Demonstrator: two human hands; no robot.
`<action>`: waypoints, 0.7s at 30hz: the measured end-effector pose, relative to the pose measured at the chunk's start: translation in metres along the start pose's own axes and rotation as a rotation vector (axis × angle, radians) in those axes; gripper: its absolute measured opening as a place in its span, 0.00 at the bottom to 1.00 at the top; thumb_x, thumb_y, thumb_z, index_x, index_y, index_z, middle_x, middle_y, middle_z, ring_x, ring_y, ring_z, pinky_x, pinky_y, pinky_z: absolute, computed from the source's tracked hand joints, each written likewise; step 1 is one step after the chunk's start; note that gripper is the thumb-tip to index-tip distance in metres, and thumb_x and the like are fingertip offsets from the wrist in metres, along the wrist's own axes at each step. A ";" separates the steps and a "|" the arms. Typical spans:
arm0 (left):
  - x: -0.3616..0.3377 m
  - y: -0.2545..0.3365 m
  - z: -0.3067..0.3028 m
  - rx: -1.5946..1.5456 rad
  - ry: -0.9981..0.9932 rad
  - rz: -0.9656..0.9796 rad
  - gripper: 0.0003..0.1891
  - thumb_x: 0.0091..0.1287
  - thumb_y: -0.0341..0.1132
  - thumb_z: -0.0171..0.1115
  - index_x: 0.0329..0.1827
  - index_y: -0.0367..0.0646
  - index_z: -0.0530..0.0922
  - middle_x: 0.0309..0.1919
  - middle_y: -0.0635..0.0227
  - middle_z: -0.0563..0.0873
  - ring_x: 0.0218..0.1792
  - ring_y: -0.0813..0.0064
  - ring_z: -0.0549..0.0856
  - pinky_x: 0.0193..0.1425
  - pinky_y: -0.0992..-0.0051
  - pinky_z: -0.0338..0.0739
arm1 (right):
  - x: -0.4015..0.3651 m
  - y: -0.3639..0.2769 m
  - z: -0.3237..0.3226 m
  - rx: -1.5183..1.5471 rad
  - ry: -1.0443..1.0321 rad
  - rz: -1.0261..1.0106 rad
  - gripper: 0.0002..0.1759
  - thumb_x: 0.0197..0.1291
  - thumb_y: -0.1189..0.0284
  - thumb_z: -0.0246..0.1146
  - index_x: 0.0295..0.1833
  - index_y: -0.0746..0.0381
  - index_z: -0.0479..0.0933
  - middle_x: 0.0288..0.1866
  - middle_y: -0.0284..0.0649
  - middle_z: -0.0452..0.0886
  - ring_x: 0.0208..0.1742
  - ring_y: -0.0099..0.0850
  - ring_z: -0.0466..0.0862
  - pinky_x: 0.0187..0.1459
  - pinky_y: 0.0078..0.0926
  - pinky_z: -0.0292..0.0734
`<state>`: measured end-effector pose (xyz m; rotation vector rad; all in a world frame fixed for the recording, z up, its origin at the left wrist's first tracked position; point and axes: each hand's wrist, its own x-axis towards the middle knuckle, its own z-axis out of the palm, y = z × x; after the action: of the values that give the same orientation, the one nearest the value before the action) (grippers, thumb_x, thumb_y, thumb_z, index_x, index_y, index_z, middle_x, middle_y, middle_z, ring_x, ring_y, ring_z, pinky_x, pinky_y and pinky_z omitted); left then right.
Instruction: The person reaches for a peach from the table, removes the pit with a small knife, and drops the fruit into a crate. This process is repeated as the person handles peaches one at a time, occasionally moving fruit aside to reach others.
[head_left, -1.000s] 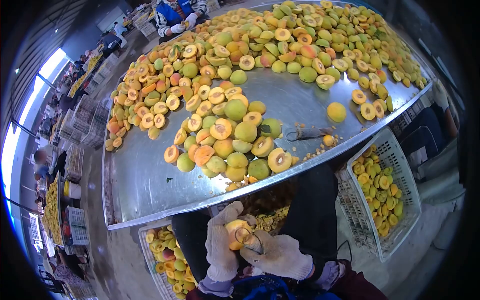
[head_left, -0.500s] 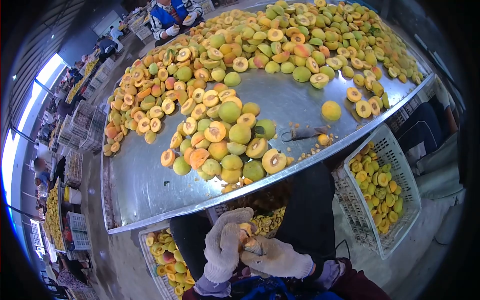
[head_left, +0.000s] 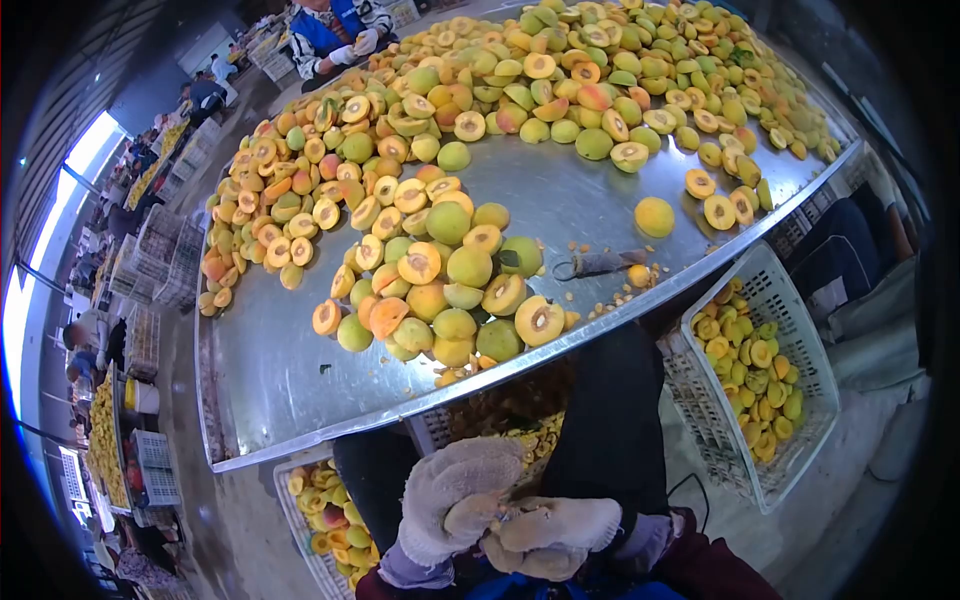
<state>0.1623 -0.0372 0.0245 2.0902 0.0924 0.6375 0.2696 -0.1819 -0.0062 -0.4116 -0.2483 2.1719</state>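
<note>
Both hands wear pale, stained knitted gloves and meet low over my lap, below the table edge. My left hand (head_left: 455, 495) is curled, its fingers bent against the other hand. Fingers on my right hand (head_left: 555, 530) are also closed, pressed against the left ones. Whatever lies between them is hidden; only a small brownish-orange spot shows where they touch. Ahead, halved yellow-orange stone fruit, like apricots or peaches, forms a near heap (head_left: 440, 280) on the metal table (head_left: 290, 380). A short tool with a wire loop and wrapped grey handle (head_left: 605, 263) lies right of that heap.
A crate of fruit halves (head_left: 750, 370) stands at my right, and another crate (head_left: 330, 520) at my left. Between my knees is a container with fruit pieces (head_left: 540, 440). A co-worker in a blue vest (head_left: 330, 35) sits across the table. Stacked crates (head_left: 165, 250) line the left aisle.
My hands have closed further together, and the orange piece visible between the fingers earlier is now mostly covered. The left hand has turned over it. Across the table, the co-worker's hands have come together.
</note>
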 end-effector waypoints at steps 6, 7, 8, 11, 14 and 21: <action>-0.006 -0.011 0.010 -1.262 0.547 -0.932 0.30 0.74 0.62 0.44 0.45 0.38 0.76 0.40 0.58 0.84 0.30 0.66 0.83 0.20 0.76 0.72 | 0.001 0.006 0.003 0.068 -0.194 -0.066 0.15 0.70 0.58 0.58 0.43 0.60 0.73 0.17 0.28 0.70 0.14 0.17 0.66 0.15 0.16 0.58; -0.010 -0.005 0.001 -0.864 0.562 -0.919 0.31 0.74 0.61 0.43 0.48 0.38 0.76 0.39 0.58 0.84 0.28 0.67 0.84 0.21 0.77 0.73 | 0.002 0.007 -0.003 0.061 -0.195 -0.063 0.15 0.70 0.58 0.58 0.43 0.60 0.73 0.17 0.28 0.70 0.14 0.17 0.66 0.15 0.16 0.58; -0.030 -0.018 -0.017 -0.900 0.541 -0.881 0.29 0.75 0.60 0.42 0.47 0.38 0.76 0.36 0.58 0.85 0.27 0.69 0.84 0.22 0.78 0.74 | 0.006 0.010 -0.011 0.048 -0.079 -0.050 0.15 0.70 0.59 0.58 0.42 0.60 0.73 0.17 0.28 0.70 0.14 0.17 0.66 0.15 0.16 0.58; -0.075 -0.022 -0.066 -0.037 0.775 -0.749 0.23 0.76 0.50 0.46 0.47 0.38 0.80 0.37 0.59 0.86 0.33 0.73 0.85 0.34 0.77 0.79 | 0.007 0.002 -0.011 -0.155 0.060 -0.124 0.15 0.71 0.57 0.57 0.42 0.59 0.73 0.17 0.28 0.68 0.14 0.17 0.65 0.14 0.17 0.57; -0.115 -0.042 -0.111 0.748 0.470 -0.741 0.13 0.68 0.39 0.59 0.46 0.36 0.80 0.47 0.58 0.83 0.49 0.64 0.82 0.53 0.68 0.77 | 0.011 -0.004 -0.007 -0.181 0.057 -0.019 0.16 0.72 0.55 0.55 0.41 0.58 0.71 0.17 0.29 0.68 0.14 0.17 0.65 0.15 0.16 0.57; 0.016 -0.080 -0.062 1.020 0.054 -0.188 0.28 0.54 0.26 0.66 0.61 0.46 0.75 0.65 0.52 0.72 0.69 0.48 0.68 0.69 0.56 0.69 | 0.018 -0.006 0.000 -0.324 0.164 -0.025 0.17 0.72 0.56 0.57 0.37 0.57 0.69 0.17 0.28 0.67 0.15 0.17 0.65 0.17 0.16 0.58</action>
<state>0.1602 0.0611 -0.0054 2.9734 0.7722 0.5849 0.2636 -0.1638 -0.0082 -0.7610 -0.5138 2.0630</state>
